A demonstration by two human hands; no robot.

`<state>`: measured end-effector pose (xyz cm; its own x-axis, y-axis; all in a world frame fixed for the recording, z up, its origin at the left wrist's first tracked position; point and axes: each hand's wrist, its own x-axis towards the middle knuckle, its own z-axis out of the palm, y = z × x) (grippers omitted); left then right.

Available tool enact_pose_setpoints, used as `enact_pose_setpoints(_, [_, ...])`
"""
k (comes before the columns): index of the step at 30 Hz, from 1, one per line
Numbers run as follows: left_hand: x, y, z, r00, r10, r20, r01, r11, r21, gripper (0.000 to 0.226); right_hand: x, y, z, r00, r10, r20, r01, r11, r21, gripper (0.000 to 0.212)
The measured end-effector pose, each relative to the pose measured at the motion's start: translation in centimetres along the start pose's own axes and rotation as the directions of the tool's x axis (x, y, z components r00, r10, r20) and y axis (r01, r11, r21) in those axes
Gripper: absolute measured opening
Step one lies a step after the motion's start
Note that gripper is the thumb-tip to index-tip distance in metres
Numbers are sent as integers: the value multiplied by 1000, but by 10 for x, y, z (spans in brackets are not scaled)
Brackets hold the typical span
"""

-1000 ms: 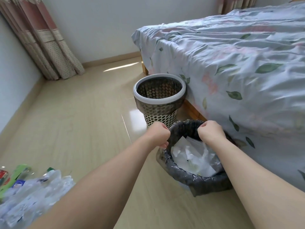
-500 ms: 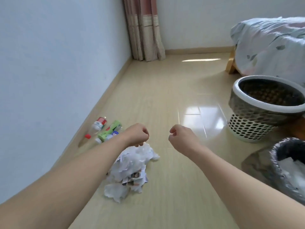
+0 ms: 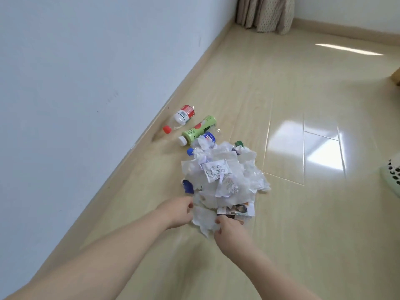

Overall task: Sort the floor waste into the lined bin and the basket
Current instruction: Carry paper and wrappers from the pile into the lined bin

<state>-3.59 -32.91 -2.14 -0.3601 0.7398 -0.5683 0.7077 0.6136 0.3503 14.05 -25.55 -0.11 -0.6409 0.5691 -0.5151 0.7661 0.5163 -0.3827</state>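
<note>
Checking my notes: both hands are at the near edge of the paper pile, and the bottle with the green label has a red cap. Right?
Not quite. The head view shows both hands, left hand and right hand, at the paper pile's near edge, but the green-label bottle has a white cap.

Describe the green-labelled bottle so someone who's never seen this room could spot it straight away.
Follow the wall's skirting board down to the bottles lying beyond the paper pile. The green-labelled bottle lies second from the wall, beside the red-capped one. It alone has a green label and white cap.
</note>
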Motion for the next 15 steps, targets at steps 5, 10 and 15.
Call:
enact_pose_setpoints(5, [21, -5, 3, 1000, 10, -16, -9, 995, 99, 20, 13, -10, 21, 1000, -4, -14, 3, 996, -90, 28])
enact_pose_setpoints(10, [22, -21, 7, 999, 15, 34, -15, 1000, -18, 16, 22, -14, 35, 998, 52, -44, -61, 974, -220, 22])
enact_pose_setpoints(15, [15, -43, -2, 998, -45, 38, 52, 973, -224, 20, 24, -16, 40, 1000, 16, -12, -19, 967, -254, 10])
